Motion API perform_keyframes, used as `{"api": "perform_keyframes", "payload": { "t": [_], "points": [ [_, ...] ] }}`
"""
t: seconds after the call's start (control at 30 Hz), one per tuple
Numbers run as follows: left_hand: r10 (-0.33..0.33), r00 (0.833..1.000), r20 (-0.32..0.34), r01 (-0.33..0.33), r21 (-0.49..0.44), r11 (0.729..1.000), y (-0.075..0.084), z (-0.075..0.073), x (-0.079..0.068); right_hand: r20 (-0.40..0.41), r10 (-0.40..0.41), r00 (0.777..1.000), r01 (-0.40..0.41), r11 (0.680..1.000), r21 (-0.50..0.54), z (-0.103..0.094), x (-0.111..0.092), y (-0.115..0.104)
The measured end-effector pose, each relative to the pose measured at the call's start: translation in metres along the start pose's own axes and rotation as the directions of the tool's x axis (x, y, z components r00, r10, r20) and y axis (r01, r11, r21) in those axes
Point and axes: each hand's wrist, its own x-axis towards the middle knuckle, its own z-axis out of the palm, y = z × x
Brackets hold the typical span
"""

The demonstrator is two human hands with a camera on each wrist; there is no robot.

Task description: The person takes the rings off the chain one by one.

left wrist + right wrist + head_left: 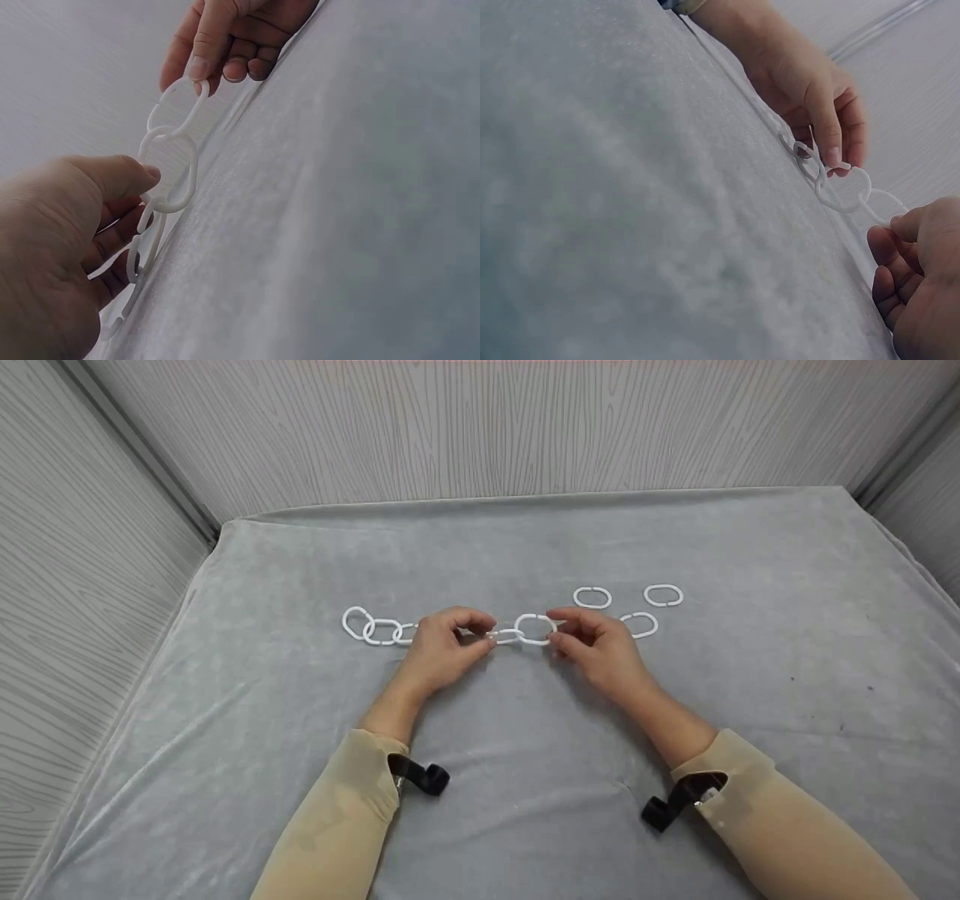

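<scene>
Together, a person's left hand (446,651) and right hand (604,651) pinch neighbouring links of a white chain (382,620), thumb and fingertips nearly closed on each, the end link (534,616) held by its right side and stretching leftward from the right-hand grip, its long axis running roughly from one hand to the other. Past the left grip, the rest of the chain lies leftward on the grey cloth (525,817). Just right of the right hand, the nearer of the two, one loose link (656,624) lies partly hidden, while two further links (593,607) rest beyond that grip, one farther right.
</scene>
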Motion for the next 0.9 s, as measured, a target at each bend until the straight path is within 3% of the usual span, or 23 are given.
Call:
{"api": "perform_keyframes", "payload": {
  "t": [0.9],
  "points": [
    [0.009, 1.000, -0.017, -0.008, 0.081, 0.997, -0.0006, -0.0008, -0.0010, 0.014, -0.012, 1.000, 0.012, 1.000, 0.007, -0.0006, 0.0000, 0.0000]
  ]
}}
